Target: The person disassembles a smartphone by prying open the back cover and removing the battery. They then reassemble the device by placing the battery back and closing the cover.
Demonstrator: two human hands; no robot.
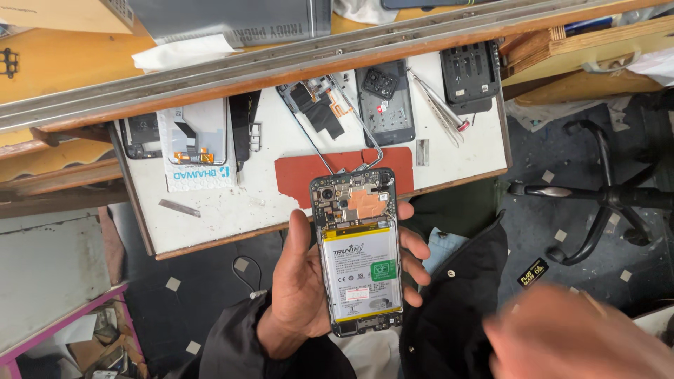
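— What's in your left hand (303,291)?

— Your left hand is wrapped around an opened black smartphone with its back cover off (358,253), white battery showing, held above the edge of the white, scuffed tabletop (232,210). Your right hand (576,337) is a blur at lower right; I cannot tell whether it is spread or closed.

— And beyond the phone?

— A red rubber mat (309,172) lies just behind it, then a bare phone frame (319,105), a grey back cover (386,105), metal tweezers (439,109) and a white screen panel (195,144).
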